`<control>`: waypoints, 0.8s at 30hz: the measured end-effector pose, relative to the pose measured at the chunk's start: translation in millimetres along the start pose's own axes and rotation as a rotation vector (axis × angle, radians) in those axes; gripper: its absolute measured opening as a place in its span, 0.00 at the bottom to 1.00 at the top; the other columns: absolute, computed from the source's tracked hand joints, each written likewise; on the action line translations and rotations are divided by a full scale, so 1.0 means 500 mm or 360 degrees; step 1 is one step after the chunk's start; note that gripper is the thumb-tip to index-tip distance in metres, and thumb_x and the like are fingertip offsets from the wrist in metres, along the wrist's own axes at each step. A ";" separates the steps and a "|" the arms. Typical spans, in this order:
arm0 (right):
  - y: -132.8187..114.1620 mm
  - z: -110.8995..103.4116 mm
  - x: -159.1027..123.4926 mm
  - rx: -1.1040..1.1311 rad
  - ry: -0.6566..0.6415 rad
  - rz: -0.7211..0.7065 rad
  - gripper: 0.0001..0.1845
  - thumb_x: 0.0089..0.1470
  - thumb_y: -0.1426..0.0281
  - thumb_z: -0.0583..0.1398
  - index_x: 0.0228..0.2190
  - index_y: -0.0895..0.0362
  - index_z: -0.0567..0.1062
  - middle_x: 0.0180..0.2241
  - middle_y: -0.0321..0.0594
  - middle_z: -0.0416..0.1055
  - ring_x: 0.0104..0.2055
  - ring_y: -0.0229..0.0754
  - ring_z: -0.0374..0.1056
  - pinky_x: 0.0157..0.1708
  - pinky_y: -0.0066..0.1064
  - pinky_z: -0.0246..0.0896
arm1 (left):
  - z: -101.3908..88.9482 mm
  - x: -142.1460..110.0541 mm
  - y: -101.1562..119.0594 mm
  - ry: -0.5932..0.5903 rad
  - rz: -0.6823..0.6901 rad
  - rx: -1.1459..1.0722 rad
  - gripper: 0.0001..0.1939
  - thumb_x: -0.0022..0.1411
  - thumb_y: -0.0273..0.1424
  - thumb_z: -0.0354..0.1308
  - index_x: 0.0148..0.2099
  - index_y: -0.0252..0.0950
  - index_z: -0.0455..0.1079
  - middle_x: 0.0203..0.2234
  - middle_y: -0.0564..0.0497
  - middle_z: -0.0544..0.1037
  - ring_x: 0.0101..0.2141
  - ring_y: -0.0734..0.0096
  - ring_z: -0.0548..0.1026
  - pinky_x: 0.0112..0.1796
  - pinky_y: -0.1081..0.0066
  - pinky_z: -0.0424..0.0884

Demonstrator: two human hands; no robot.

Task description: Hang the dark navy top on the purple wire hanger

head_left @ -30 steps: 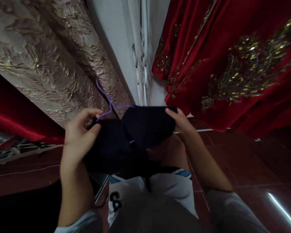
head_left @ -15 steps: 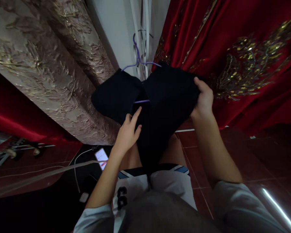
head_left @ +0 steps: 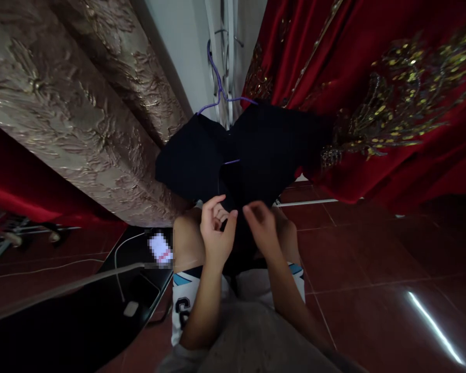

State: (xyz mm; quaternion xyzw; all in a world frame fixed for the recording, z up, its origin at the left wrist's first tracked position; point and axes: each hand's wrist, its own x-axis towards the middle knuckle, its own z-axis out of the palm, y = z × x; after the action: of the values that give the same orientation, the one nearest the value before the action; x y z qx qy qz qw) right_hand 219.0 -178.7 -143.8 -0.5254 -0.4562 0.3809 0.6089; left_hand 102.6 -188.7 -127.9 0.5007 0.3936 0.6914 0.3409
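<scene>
A dark navy garment (head_left: 272, 140) hangs on a purple hanger (head_left: 219, 88), its front parted over a dark opening where the hanger's lower bar shows. My left hand (head_left: 218, 228) is in front of the garment's lower part, palm turned inward, with thumb and bent fingers apart and nothing visible in them. Close by on the right, my right hand (head_left: 262, 228) faces it over the dark cloth. Its fingers are bent, slightly blurred, and look apart from the thumb. Whether either hand touches the cloth is hard to see.
The hanger hooks on a white metal rack (head_left: 230, 57). A beige textured curtain (head_left: 81, 114) hangs at left, red cloth with gold sequins (head_left: 396, 114) at right. A black bench (head_left: 62, 321) holds a lit phone (head_left: 160, 247), a white cable and a charger (head_left: 131, 309).
My right hand has left the garment's right shoulder and come down to the middle. My left hand has moved lower, from the neck opening to the front.
</scene>
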 end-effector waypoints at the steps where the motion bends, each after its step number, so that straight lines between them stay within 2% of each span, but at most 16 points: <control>1: 0.013 0.009 -0.016 0.0063 -0.0227 0.0183 0.18 0.59 0.54 0.60 0.29 0.55 0.69 0.24 0.34 0.66 0.28 0.37 0.63 0.30 0.30 0.60 | 0.008 -0.007 0.002 -0.0016 -0.0010 -0.0064 0.21 0.65 0.25 0.64 0.58 0.44 0.68 0.28 0.57 0.64 0.25 0.80 0.63 0.26 0.80 0.63; 2: 0.023 0.014 -0.024 0.0124 -0.0358 0.0309 0.20 0.59 0.52 0.59 0.29 0.55 0.68 0.22 0.32 0.63 0.25 0.37 0.61 0.27 0.29 0.58 | 0.013 -0.013 0.003 -0.0029 -0.0019 -0.0111 0.23 0.65 0.24 0.64 0.59 0.45 0.67 0.29 0.57 0.65 0.24 0.81 0.63 0.26 0.81 0.64; 3: 0.029 0.015 -0.025 0.0167 -0.0404 0.0379 0.21 0.58 0.51 0.59 0.28 0.55 0.68 0.20 0.31 0.62 0.23 0.36 0.60 0.26 0.29 0.55 | 0.016 -0.018 0.004 -0.0035 -0.0023 -0.0143 0.24 0.64 0.24 0.64 0.59 0.46 0.67 0.29 0.57 0.65 0.24 0.82 0.64 0.26 0.81 0.65; 6: 0.036 0.005 -0.009 0.0136 -0.0501 0.0416 0.24 0.58 0.49 0.58 0.26 0.56 0.68 0.20 0.33 0.63 0.23 0.36 0.60 0.25 0.28 0.54 | 0.018 -0.025 0.004 -0.0012 -0.0034 -0.0172 0.24 0.64 0.24 0.65 0.59 0.45 0.66 0.29 0.57 0.67 0.26 0.82 0.67 0.29 0.82 0.69; 9: 0.036 -0.004 0.002 0.0230 -0.0632 0.0448 0.23 0.59 0.50 0.58 0.26 0.56 0.69 0.21 0.34 0.66 0.24 0.36 0.61 0.25 0.28 0.55 | 0.018 -0.025 0.002 -0.0009 -0.0053 -0.0189 0.24 0.64 0.26 0.64 0.60 0.45 0.63 0.34 0.54 0.73 0.29 0.79 0.73 0.29 0.80 0.72; 11: 0.036 -0.002 -0.001 0.0376 -0.0623 0.0461 0.19 0.58 0.54 0.60 0.27 0.56 0.69 0.20 0.32 0.64 0.23 0.34 0.59 0.24 0.27 0.53 | 0.020 -0.024 -0.004 0.0008 -0.0071 -0.0158 0.26 0.65 0.27 0.63 0.61 0.46 0.60 0.36 0.53 0.75 0.30 0.78 0.75 0.29 0.79 0.73; 13: 0.036 0.003 -0.008 0.0440 -0.0545 0.0462 0.16 0.57 0.58 0.61 0.26 0.56 0.68 0.19 0.30 0.63 0.21 0.33 0.57 0.23 0.26 0.51 | 0.019 -0.024 -0.019 0.0083 -0.0078 -0.0060 0.28 0.65 0.27 0.62 0.62 0.47 0.57 0.38 0.51 0.75 0.32 0.76 0.77 0.34 0.76 0.76; 17: 0.034 0.009 -0.013 0.0375 -0.0437 0.0506 0.17 0.55 0.60 0.62 0.22 0.57 0.70 0.20 0.34 0.69 0.20 0.31 0.57 0.22 0.25 0.50 | -0.004 -0.027 -0.073 0.0268 -0.0140 0.0213 0.25 0.60 0.26 0.61 0.58 0.43 0.61 0.48 0.45 0.73 0.47 0.67 0.77 0.44 0.69 0.77; 18: 0.034 0.009 -0.012 0.0367 -0.0445 0.0525 0.17 0.55 0.59 0.62 0.22 0.57 0.71 0.21 0.35 0.70 0.19 0.31 0.58 0.21 0.25 0.50 | -0.013 -0.027 -0.086 0.0218 -0.0200 0.0265 0.23 0.58 0.25 0.62 0.55 0.41 0.64 0.49 0.44 0.73 0.48 0.66 0.77 0.44 0.69 0.77; 20: 0.035 0.007 -0.010 0.0361 -0.0478 0.0557 0.17 0.54 0.59 0.63 0.22 0.58 0.73 0.21 0.36 0.71 0.18 0.31 0.58 0.20 0.25 0.49 | -0.030 -0.028 -0.105 -0.0005 -0.0323 0.0300 0.18 0.56 0.24 0.61 0.50 0.38 0.68 0.47 0.44 0.74 0.48 0.65 0.77 0.44 0.68 0.77; 22: 0.036 0.004 -0.011 0.0351 -0.0499 0.0592 0.15 0.53 0.59 0.63 0.23 0.58 0.74 0.18 0.35 0.69 0.18 0.31 0.57 0.19 0.25 0.48 | -0.039 -0.029 -0.109 -0.0253 -0.0387 0.0283 0.14 0.57 0.23 0.60 0.47 0.36 0.70 0.43 0.45 0.76 0.47 0.65 0.77 0.48 0.66 0.76; 24: 0.036 0.000 -0.012 0.0341 -0.0516 0.0628 0.14 0.52 0.60 0.63 0.23 0.58 0.75 0.17 0.33 0.66 0.17 0.30 0.56 0.18 0.24 0.46 | -0.041 -0.029 -0.101 -0.0368 -0.0406 0.0259 0.11 0.60 0.23 0.59 0.46 0.36 0.71 0.39 0.47 0.77 0.44 0.66 0.78 0.49 0.65 0.75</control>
State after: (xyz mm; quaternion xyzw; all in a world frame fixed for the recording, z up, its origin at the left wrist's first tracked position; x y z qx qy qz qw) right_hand 217.5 -181.5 -162.3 -0.4689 -0.3937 0.6173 0.4941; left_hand 90.9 -182.3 -182.8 0.5488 0.4667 0.5464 0.4270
